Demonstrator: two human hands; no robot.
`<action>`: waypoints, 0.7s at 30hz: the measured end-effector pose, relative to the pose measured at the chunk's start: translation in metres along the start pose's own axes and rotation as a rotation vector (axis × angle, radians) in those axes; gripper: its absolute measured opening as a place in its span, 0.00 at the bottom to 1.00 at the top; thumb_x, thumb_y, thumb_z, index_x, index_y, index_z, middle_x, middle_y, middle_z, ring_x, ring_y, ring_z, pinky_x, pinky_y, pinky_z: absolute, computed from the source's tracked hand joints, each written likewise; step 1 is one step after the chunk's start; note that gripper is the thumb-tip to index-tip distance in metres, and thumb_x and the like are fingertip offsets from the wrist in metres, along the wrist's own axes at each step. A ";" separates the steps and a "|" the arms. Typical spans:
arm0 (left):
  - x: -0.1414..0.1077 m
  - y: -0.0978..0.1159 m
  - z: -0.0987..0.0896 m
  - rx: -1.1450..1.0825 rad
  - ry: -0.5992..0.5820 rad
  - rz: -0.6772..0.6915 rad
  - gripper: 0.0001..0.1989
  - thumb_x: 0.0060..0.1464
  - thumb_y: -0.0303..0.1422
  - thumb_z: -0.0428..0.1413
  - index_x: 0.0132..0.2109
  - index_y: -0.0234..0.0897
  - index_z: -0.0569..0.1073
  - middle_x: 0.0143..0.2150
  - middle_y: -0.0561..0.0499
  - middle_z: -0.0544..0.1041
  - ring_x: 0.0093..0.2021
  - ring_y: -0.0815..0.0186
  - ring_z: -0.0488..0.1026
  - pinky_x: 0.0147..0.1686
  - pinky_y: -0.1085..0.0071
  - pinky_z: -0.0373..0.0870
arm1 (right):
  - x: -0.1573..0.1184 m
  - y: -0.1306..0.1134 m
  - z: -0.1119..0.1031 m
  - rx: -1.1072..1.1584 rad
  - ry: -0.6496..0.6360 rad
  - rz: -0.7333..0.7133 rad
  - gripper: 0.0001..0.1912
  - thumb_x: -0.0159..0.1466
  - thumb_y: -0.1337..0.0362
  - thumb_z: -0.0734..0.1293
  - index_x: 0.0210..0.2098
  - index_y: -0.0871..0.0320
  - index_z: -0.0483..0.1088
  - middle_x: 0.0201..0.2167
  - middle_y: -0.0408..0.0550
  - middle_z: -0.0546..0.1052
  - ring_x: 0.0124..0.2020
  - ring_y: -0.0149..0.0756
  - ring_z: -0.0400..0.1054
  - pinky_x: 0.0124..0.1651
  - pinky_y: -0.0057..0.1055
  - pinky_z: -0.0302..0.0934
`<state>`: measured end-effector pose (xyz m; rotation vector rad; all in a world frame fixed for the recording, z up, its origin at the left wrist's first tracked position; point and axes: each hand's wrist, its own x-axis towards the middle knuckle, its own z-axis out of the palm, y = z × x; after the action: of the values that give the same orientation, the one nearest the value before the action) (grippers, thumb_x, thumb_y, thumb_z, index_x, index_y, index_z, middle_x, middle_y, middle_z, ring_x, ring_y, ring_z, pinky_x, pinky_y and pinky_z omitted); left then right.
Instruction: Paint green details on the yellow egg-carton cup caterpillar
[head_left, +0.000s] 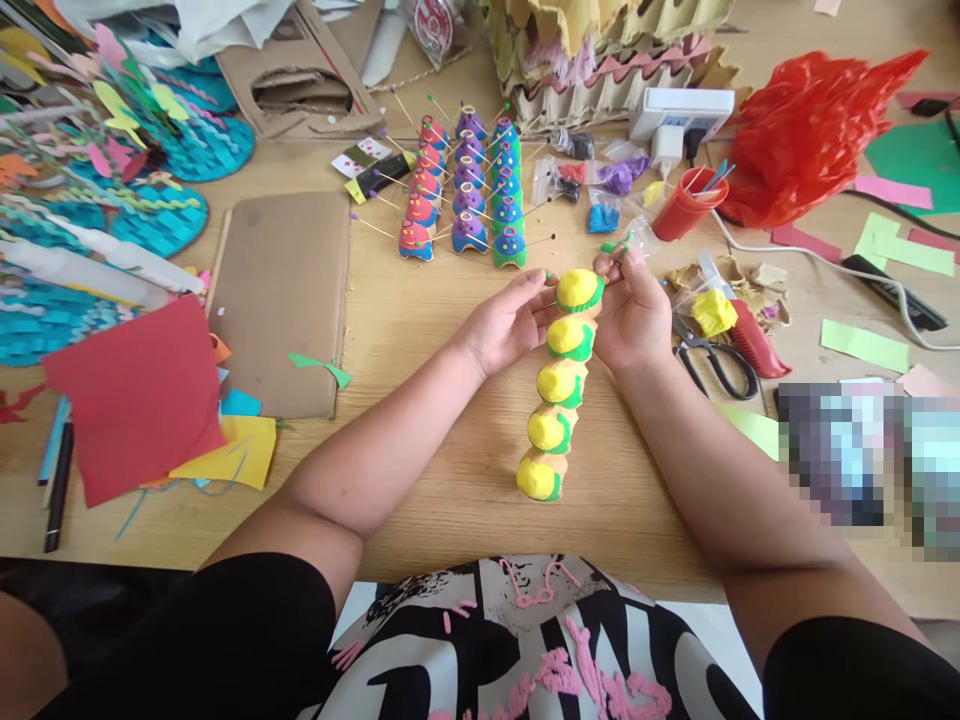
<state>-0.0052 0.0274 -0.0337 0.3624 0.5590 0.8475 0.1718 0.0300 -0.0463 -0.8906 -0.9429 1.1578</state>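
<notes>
Strip, one, yellow-and-green: over the surface, long axis toward the wearer, far end between hands. Left hand: half-curled against its left side (grip hidden). Right hand: nearer green clay, fingertips pinching it.

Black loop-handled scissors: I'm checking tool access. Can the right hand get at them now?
Likely yes: the scissors lie near the right hand, handles mostly uncovered, though that hand seems to pinch something green.

Your wooden table looks smooth; your strip toward its front edge is matt, the plastic bag beyond glossy.
</notes>
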 end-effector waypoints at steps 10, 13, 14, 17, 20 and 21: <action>-0.006 0.006 0.007 -0.136 0.019 -0.007 0.10 0.66 0.40 0.58 0.35 0.50 0.79 0.38 0.51 0.87 0.61 0.50 0.81 0.59 0.50 0.76 | -0.006 -0.004 0.011 0.011 -0.008 -0.011 0.24 0.63 0.37 0.73 0.39 0.48 0.68 0.45 0.44 0.80 0.52 0.41 0.77 0.51 0.41 0.76; -0.008 0.009 0.009 -0.146 0.036 0.048 0.12 0.68 0.39 0.55 0.35 0.50 0.79 0.38 0.52 0.87 0.64 0.52 0.79 0.60 0.52 0.76 | -0.009 -0.003 0.012 -0.018 -0.020 0.025 0.23 0.63 0.38 0.74 0.40 0.48 0.69 0.49 0.43 0.80 0.48 0.38 0.77 0.46 0.37 0.76; -0.008 0.009 0.009 -0.148 0.044 0.067 0.12 0.69 0.39 0.54 0.35 0.51 0.78 0.38 0.53 0.87 0.66 0.52 0.78 0.61 0.52 0.75 | -0.009 -0.002 0.012 -0.048 -0.021 0.020 0.22 0.64 0.39 0.74 0.40 0.48 0.69 0.49 0.42 0.80 0.47 0.36 0.77 0.45 0.36 0.75; -0.008 0.012 0.011 -0.148 0.050 0.107 0.16 0.71 0.39 0.51 0.35 0.51 0.78 0.37 0.55 0.87 0.70 0.55 0.74 0.66 0.53 0.71 | -0.011 0.001 0.012 -0.194 0.011 -0.088 0.18 0.66 0.43 0.74 0.39 0.48 0.71 0.42 0.41 0.78 0.42 0.33 0.75 0.46 0.35 0.73; -0.008 0.014 0.011 -0.143 0.045 0.131 0.19 0.74 0.39 0.48 0.35 0.50 0.78 0.37 0.55 0.88 0.74 0.57 0.69 0.70 0.53 0.67 | -0.013 0.001 0.014 -0.327 0.021 -0.215 0.17 0.66 0.44 0.74 0.38 0.50 0.73 0.36 0.41 0.74 0.40 0.33 0.72 0.49 0.37 0.72; -0.007 0.014 0.011 -0.145 0.050 0.140 0.20 0.74 0.40 0.47 0.35 0.49 0.78 0.37 0.55 0.87 0.75 0.57 0.68 0.71 0.53 0.66 | -0.014 0.001 0.015 -0.352 0.012 -0.233 0.17 0.67 0.45 0.74 0.38 0.51 0.73 0.35 0.41 0.74 0.40 0.33 0.71 0.49 0.37 0.71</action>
<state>-0.0110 0.0294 -0.0151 0.2503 0.5190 1.0279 0.1551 0.0174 -0.0438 -1.0339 -1.2293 0.7993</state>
